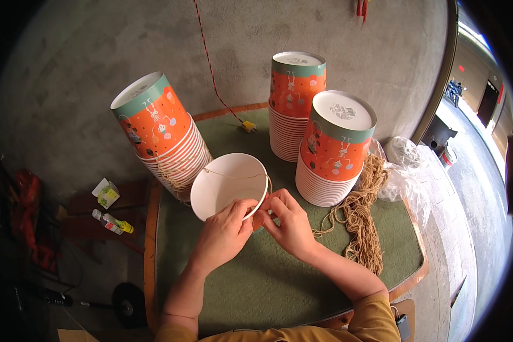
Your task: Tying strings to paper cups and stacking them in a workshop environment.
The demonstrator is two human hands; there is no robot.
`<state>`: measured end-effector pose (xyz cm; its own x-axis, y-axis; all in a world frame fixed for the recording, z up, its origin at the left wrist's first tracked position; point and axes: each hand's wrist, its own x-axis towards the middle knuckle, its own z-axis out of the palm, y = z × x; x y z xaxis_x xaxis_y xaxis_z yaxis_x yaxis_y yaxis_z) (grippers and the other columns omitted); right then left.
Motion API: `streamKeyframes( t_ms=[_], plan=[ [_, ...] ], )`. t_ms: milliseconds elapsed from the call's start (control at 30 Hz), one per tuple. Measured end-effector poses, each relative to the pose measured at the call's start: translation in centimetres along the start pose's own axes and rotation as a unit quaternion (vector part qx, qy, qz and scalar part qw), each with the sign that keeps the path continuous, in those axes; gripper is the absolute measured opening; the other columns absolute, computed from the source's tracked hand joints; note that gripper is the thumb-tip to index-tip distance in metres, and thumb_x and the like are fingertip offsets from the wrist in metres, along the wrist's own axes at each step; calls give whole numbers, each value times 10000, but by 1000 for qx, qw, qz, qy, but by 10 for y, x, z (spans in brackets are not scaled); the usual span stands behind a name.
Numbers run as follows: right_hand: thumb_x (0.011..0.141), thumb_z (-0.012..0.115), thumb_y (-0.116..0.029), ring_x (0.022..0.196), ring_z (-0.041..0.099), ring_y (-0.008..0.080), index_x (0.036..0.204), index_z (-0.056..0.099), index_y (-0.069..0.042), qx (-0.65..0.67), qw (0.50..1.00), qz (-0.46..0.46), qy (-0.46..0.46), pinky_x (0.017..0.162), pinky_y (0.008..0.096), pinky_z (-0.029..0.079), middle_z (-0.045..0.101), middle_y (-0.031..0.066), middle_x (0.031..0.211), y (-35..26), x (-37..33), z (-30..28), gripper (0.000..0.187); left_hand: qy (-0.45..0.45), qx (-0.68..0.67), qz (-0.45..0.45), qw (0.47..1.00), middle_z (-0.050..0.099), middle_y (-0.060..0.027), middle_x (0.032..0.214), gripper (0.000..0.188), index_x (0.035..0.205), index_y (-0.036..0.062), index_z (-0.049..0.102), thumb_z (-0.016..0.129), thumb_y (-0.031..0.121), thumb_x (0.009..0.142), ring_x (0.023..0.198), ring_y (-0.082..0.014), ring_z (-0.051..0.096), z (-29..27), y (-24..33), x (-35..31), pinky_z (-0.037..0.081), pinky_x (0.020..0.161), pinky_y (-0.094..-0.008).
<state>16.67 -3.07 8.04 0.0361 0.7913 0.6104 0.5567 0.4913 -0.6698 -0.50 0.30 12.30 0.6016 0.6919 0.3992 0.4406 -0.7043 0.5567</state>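
A white-lined paper bucket [225,178] is tilted on the table in front of me, its mouth toward me. My left hand [227,228] is closed on its near rim, fingers over the edge and thumb outside. A thin tan string [233,173] runs across the mouth and down past the right rim. At that rim my right hand [288,222] is closed in a pinch where the string goes down; the fingertips hide the exact grip. A heap of tan strings [363,225] lies right of my right hand.
Upside-down stacks of orange and green buckets stand left [162,125], back [296,102] and right [337,148] on the green-topped table [256,285]. More string hangs on the left stack. Clear plastic bags [404,171] lie at right. A yellow plug [248,126] rests at the back edge.
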Motion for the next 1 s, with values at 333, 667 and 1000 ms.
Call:
streamKeyframes(
  t_ms=[333,667,1000],
  plan=[
    [863,683,-100,839,575,308,882,550,-23,-25,999,-20,-5,702,411,501,539,116,885,-1,0,1,155,-5,-32,-6,999,658,-144,972,160,1111,40,544,536,83,957,884,-345,661,-7,-3,-1,531,711,-428],
    [853,694,-72,821,562,304,894,556,-17,-36,998,-32,-29,701,402,475,538,116,872,-3,-3,2,154,-103,-233,-132,958,643,-79,850,116,1015,-3,571,552,107,984,782,-138,600,-8,-30,-1,495,743,-294],
    [869,680,-120,838,581,328,930,539,-5,-41,996,-53,-66,679,419,510,528,137,907,-1,0,-4,192,-93,-167,-105,976,615,-117,857,100,956,0,521,530,98,971,755,-200,591,-3,-26,3,484,702,-345]
  ],
)
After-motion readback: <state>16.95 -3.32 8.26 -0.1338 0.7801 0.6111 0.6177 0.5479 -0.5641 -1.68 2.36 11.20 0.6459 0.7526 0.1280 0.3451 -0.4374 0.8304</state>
